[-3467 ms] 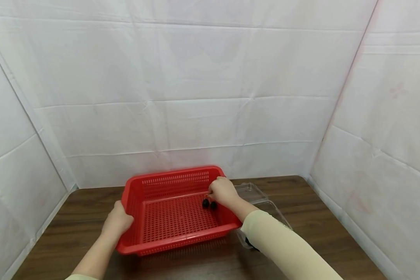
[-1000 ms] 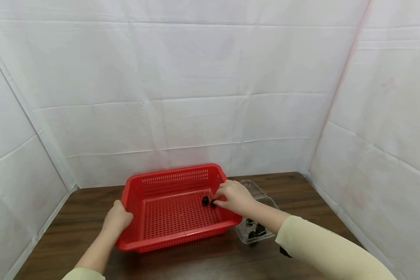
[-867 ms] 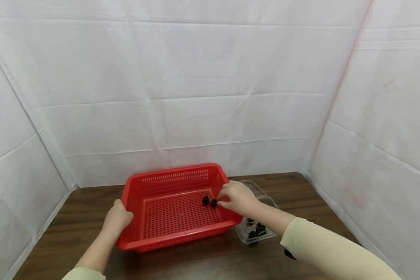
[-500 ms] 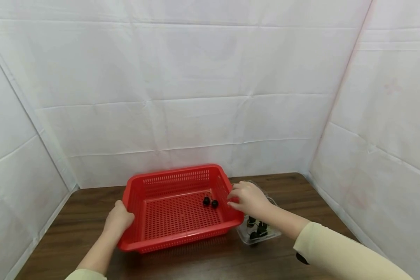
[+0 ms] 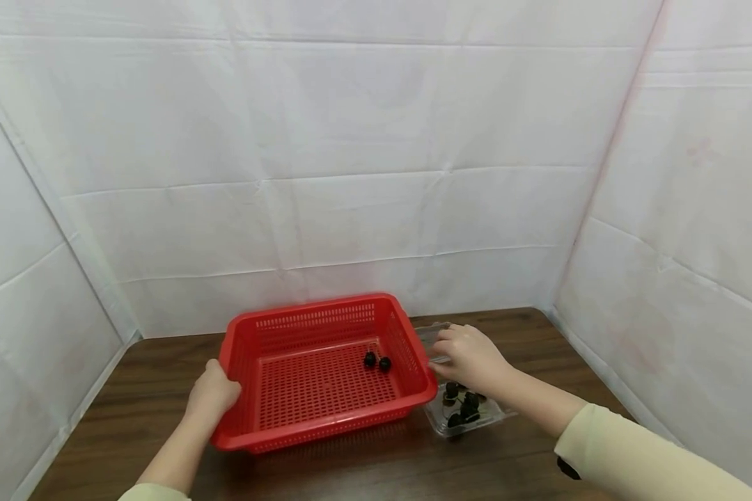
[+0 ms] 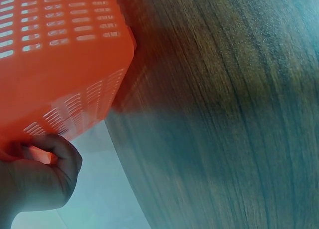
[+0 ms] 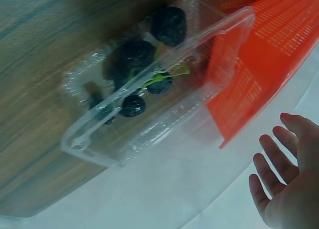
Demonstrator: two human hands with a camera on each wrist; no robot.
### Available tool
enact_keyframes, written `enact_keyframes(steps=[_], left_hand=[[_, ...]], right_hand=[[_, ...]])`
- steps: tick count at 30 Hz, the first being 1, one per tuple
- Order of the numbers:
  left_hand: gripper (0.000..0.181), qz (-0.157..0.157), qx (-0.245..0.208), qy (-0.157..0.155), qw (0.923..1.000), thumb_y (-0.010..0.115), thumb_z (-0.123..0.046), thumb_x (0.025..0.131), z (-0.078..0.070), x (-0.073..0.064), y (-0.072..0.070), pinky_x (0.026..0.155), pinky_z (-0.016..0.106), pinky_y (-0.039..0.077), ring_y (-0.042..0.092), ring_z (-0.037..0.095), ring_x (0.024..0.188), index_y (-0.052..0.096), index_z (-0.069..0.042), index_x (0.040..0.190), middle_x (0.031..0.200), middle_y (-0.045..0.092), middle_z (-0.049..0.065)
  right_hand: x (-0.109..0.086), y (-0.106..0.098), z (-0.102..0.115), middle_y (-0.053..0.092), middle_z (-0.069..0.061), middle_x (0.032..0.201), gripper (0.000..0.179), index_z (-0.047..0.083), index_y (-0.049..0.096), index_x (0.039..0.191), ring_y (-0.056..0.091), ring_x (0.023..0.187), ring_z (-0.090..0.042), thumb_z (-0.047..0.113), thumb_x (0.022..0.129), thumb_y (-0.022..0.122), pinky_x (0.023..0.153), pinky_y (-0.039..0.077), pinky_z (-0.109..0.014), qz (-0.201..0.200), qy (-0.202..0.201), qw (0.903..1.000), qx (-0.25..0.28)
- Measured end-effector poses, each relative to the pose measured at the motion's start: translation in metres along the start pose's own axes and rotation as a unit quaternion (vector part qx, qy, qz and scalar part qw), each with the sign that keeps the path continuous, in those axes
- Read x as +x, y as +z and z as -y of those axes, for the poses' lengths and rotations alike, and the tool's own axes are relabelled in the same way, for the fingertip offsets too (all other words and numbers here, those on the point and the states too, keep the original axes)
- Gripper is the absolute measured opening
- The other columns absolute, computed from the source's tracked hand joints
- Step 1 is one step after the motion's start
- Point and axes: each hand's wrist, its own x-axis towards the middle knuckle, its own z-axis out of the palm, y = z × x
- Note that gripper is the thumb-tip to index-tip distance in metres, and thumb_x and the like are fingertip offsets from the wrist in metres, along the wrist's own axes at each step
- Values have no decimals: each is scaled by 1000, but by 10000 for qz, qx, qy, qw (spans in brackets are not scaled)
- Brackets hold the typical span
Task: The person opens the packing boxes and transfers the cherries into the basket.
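My left hand (image 5: 212,395) grips the left rim of a red perforated plastic basket (image 5: 326,426); in the left wrist view its fingers (image 6: 65,156) curl over the edge. On the basket floor, near its right side, lie two dark, cherry-like fruits (image 5: 385,364) with thin stems. My right hand (image 5: 473,358) hovers beyond the basket's right rim, above a clear plastic clamshell box (image 5: 437,424). Fingers spread and holding nothing, it shows in the right wrist view. Inside the box are several dark round fruits (image 7: 168,27) with a green stem (image 7: 167,77).
A dark wood table (image 5: 326,480) carries both containers. White sheeting (image 5: 351,209) encloses the back and both sides. The box's hinged lid (image 5: 431,335) lies raised behind it, partly hidden by the right hand. The box stands close against the basket's right side.
My right hand let go of the cherry-like fruits in the basket, rose, and moved right across the rim to above the clear box. The left hand stays on the basket.
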Motion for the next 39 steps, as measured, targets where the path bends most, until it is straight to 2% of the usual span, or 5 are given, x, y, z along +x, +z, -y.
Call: enact_keyframes(steps=[6,12,20,29,39], left_hand=[[43,19,-47,14,10000,48,5,87,1,-1,-1,63,46,58,64,44,85,28,20,121,103,51,38],[44,45,-89,-99,9999,48,5,88,0,-2,-1,61,45,58,64,42,84,27,20,123,103,51,39],[46,61,-56,-231,9997,49,4,88,0,-3,0,61,45,58,64,42,85,26,20,125,105,51,38],[45,51,-25,-215,9998,49,4,88,0,-2,2,63,46,58,64,42,86,27,19,125,105,51,37],[44,41,-85,-193,9998,49,5,88,-2,-1,0,62,45,58,64,42,85,28,19,123,104,52,37]], right_hand=[[-13,-1,-6,61,6,75,12,15,73,78,55,69,-12,21,75,84,63,49,-32,308,198,9993,72],[-24,4,-8,59,9,74,11,19,72,76,54,68,-9,19,76,82,62,50,-29,661,365,9970,194],[-37,19,-8,55,9,70,15,19,68,71,48,63,-5,14,75,82,58,47,-27,1102,306,9927,392],[-44,29,-9,56,9,69,12,17,70,73,53,63,-8,15,71,82,55,47,-29,1407,182,9895,288],[-48,40,-13,64,6,74,12,15,73,77,59,67,-13,14,70,83,59,51,-32,1529,133,9881,71]])
